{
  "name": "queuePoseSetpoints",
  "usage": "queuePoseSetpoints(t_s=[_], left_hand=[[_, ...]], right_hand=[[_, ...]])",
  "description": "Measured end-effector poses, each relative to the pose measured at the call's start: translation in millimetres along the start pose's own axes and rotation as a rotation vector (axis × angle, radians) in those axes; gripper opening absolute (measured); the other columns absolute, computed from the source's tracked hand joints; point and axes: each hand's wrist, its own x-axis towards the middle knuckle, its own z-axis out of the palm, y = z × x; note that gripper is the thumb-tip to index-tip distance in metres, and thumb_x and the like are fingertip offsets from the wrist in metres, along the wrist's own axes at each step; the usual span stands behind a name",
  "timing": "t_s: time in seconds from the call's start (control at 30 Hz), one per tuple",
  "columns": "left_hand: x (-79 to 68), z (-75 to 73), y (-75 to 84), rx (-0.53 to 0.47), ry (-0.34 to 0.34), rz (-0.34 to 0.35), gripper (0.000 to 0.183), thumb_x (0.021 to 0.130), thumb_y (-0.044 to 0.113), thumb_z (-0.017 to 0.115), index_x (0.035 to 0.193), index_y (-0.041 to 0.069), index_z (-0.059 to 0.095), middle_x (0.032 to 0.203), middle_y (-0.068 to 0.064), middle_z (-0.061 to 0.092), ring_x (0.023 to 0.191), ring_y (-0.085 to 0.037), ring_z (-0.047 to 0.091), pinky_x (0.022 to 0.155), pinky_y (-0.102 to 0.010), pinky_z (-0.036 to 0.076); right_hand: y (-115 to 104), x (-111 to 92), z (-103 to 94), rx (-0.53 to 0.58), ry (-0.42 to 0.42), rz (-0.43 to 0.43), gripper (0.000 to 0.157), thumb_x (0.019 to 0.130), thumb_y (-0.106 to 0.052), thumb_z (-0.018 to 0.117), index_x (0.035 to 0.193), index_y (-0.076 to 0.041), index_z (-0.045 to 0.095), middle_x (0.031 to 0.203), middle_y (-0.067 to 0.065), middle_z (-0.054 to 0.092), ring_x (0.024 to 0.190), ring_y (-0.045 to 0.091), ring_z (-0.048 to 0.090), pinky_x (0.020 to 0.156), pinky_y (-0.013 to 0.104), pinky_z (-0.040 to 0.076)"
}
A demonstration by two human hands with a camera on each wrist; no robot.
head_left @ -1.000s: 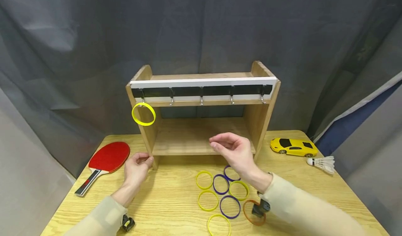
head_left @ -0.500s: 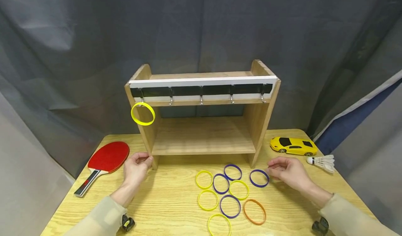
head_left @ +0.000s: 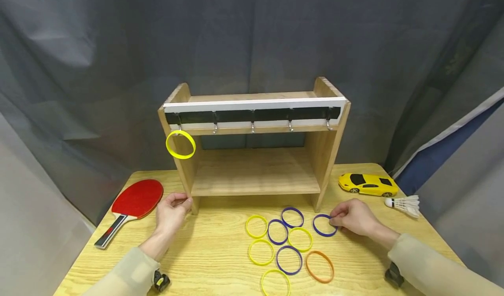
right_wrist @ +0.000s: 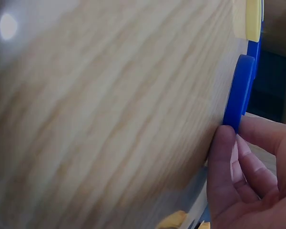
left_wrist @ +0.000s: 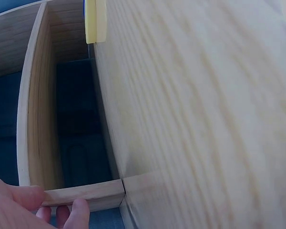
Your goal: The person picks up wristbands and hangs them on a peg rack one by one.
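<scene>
With thumb and fingertips, my right hand point(head_left: 356, 217) pinches the right rim of a dark blue ring point(head_left: 323, 234) lying on the table; in the right wrist view the blue ring point(right_wrist: 239, 90) sits between thumb and forefinger. My left hand point(head_left: 171, 213) grips the lower left upright of a wooden shelf point(head_left: 256, 189); the left wrist view has its fingers point(left_wrist: 78, 214) curled round that wooden edge point(left_wrist: 86, 193). A yellow ring point(head_left: 180, 157) hangs from the leftmost metal hook of the shelf's front rail. Four other hooks, such as the middle hook point(head_left: 253, 127), carry nothing.
Left of the blue ring lie several yellow rings point(head_left: 261, 263), purple-blue rings point(head_left: 289, 273) and an orange ring point(head_left: 320, 280). A red table tennis bat point(head_left: 138, 197) is at the left. A yellow toy car point(head_left: 368, 185) and a shuttlecock point(head_left: 405, 205) lie at the right.
My right hand has come down from in front of the shelf to the table at the right, and its fingertips have closed on the blue ring's rim. The left hand stays put.
</scene>
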Motion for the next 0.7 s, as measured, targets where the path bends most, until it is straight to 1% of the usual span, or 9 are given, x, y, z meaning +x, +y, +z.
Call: queuePoseSetpoints(t_s=[0.13, 0.27, 0.7], left_hand=[[0.1, 0.4, -1.2, 0.001, 0.002, 0.003, 0.028, 0.103, 0.006, 0.078, 0.128, -0.007, 0.072, 0.121, -0.02, 0.082, 0.091, -0.007, 0.075, 0.081, -0.019, 0.066], [0.4, 0.9, -2.0, 0.002, 0.003, 0.012, 0.028, 0.103, 0.005, 0.078, 0.128, -0.007, 0.072, 0.124, -0.023, 0.081, 0.091, -0.007, 0.074, 0.081, -0.019, 0.066], [0.3, 2.1, -1.5, -0.022, 0.008, 0.016, 0.026, 0.103, 0.003, 0.078, 0.125, -0.009, 0.073, 0.119, -0.021, 0.082, 0.091, -0.007, 0.075, 0.079, -0.017, 0.065]], right_hand=[[1.6, 3.0, 2.0, 0.006, -0.01, 0.008, 0.009, 0.091, -0.008, 0.089, 0.093, -0.003, 0.082, 0.077, 0.003, 0.079, 0.064, 0.015, 0.07, 0.055, 0.025, 0.06], [2.0, 3.7, 2.6, 0.006, -0.013, 0.012, 0.006, 0.092, -0.008, 0.087, 0.092, -0.004, 0.082, 0.076, 0.003, 0.079, 0.064, 0.015, 0.07, 0.055, 0.027, 0.062], [-1.7, 1.4, 1.4, 0.022, -0.002, 0.048, 0.008, 0.094, -0.009, 0.088, 0.094, -0.004, 0.082, 0.08, 0.004, 0.08, 0.07, 0.016, 0.071, 0.057, 0.028, 0.063]])
